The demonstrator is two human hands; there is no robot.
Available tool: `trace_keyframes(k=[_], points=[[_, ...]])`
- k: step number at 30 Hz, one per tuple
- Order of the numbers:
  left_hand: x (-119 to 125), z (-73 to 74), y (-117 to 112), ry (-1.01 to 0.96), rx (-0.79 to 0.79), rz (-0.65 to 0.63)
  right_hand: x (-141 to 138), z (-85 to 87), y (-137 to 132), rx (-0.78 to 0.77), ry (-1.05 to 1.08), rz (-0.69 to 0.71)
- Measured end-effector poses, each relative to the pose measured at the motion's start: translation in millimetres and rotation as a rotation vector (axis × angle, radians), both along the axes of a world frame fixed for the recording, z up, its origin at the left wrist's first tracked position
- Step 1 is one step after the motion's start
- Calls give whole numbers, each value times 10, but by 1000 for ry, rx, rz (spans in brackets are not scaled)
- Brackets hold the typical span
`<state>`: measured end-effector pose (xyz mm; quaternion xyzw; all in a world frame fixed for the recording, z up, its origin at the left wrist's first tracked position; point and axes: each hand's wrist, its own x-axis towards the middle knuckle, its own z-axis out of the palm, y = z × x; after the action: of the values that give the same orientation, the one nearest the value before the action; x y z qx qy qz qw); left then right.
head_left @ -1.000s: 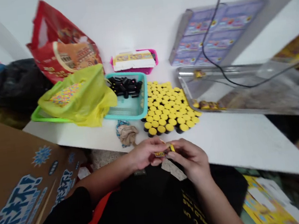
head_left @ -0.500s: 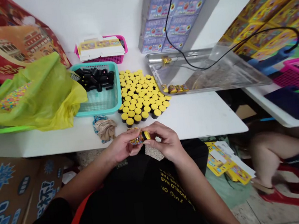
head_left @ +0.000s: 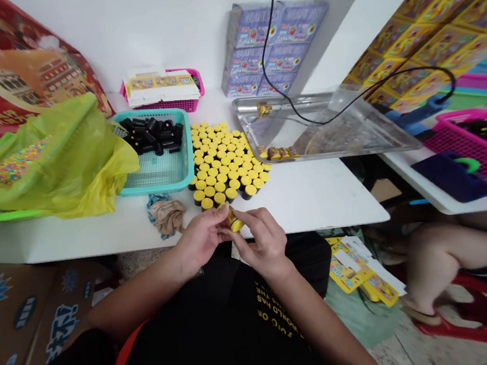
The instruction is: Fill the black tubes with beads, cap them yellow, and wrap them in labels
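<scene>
Between my fingers, just over the table's front edge, is a small yellow-capped canister (head_left: 235, 223) with a printed wrap. My left hand (head_left: 201, 240) pinches it from one side. On the other side, the fingers and thumb of my right hand (head_left: 262, 240) close around it, hiding much of its body. Right beyond my hands stand many black canisters with yellow caps (head_left: 221, 161), packed upright on the white table (head_left: 311, 198). A crumpled beige and blue cloth (head_left: 167, 216) lies to the left of them.
A teal basket (head_left: 156, 183) holds black canisters. A yellow-green bag (head_left: 106, 174) with colourful beads is at left. A metal tray (head_left: 332, 152) with several small wrapped pieces sits at right, with a black cable (head_left: 313, 120) above. Purple boxes (head_left: 274, 47) are stacked behind. Another person's leg (head_left: 437, 260) is at right.
The canister has turned from lying sideways to a steeper tilt, its yellow cap now lower and toward me. My hands have drawn closer together around it. The whole view has shifted slightly.
</scene>
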<state>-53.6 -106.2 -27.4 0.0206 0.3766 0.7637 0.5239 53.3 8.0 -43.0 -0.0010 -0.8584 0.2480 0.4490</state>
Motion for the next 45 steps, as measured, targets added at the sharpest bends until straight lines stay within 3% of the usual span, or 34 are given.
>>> trace_keyframes(k=[2,6,11,16,32,39,45], points=[[12,20,40,-44,9,34,6,6,3,-1,-8,13],[3,16,71,-65,28,-13,7,1,17,-130,-48,21],[2,-1,94,-91,20,26,-25,-62,15,-77,-24,8],[34,35,126,-102,37,45,-36,-84,1,-200,-48,32],[74,-30,109,-36,-59,77,-26,-162,40,-3,59,-3],[37,37,107,-52,18,35,-34,-126,42,-45,22,-16],[85,-46,119,7,-9,88,-45,-169,20,-88,40,31]])
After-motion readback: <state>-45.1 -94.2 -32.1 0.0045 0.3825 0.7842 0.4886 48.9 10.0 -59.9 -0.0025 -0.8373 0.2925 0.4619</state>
